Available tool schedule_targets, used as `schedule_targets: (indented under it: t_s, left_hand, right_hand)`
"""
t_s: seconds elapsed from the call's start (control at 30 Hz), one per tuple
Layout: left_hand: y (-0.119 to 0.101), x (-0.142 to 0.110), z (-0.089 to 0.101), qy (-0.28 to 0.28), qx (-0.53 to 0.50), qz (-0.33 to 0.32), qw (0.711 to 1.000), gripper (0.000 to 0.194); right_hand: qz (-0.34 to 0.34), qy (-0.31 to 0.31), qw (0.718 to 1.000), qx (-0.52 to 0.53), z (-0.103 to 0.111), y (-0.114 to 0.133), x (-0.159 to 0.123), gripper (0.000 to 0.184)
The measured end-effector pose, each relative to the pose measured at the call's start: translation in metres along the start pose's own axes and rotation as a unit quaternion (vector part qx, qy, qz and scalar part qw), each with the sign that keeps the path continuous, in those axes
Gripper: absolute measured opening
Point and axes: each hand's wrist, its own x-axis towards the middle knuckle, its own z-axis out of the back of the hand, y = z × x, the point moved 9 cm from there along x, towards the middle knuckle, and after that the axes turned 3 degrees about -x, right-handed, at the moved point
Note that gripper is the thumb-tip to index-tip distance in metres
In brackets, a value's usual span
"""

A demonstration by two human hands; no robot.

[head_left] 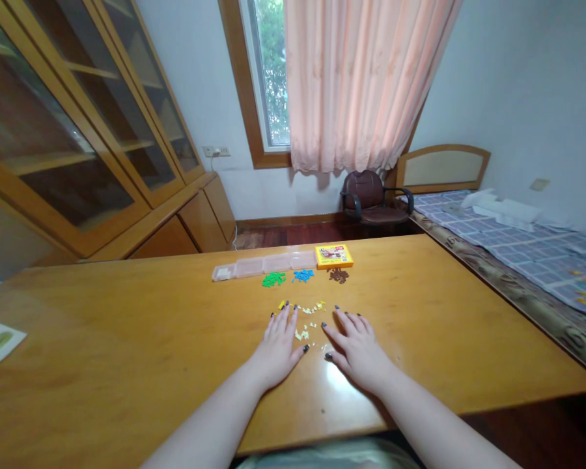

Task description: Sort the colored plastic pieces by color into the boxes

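Both hands rest palm down on the wooden table, holding nothing. My left hand has its fingers stretched forward, with the tips by a few yellow pieces. My right hand lies with fingers spread, a short way to the right. Between the two are scattered small cream-coloured pieces; some may be hidden under the fingers. Farther off lie a pile of small green pieces, a pile of blue pieces and a pile of brown pieces.
Behind the piles stand a row of clear plastic trays and a yellow box. A white printed sheet lies at the table's left edge. Beyond it are a glass-door cabinet, an office chair and a bed.
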Motion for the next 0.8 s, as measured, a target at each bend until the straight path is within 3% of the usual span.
schedule_targets:
  t_s: [0.17,0.37,0.53,0.67,0.8]
  left_hand:
    - [-0.001,0.003,-0.004,-0.012,0.006,-0.015,1.000,0.073]
    - [0.001,0.006,-0.002,-0.036,-0.018,-0.030,0.999,0.070]
    - [0.003,0.006,-0.003,-0.035,-0.036,-0.034,0.998,0.069]
    - [0.004,0.008,-0.001,-0.031,-0.050,-0.026,0.998,0.069]
    - [0.002,0.009,0.001,-0.035,-0.064,-0.029,0.997,0.069]
  right_hand:
    - [-0.070,0.005,0.997,-0.025,-0.004,-0.024,0.011,0.060]
    - [-0.082,0.008,0.997,-0.012,0.002,-0.032,0.030,0.064]
    - [-0.087,-0.008,0.996,0.001,0.002,-0.034,-0.015,0.060]
    - [-0.047,0.037,0.998,0.030,-0.015,-0.019,-0.053,0.063]
    - [-0.039,0.057,0.997,0.036,-0.022,-0.011,-0.050,0.066]
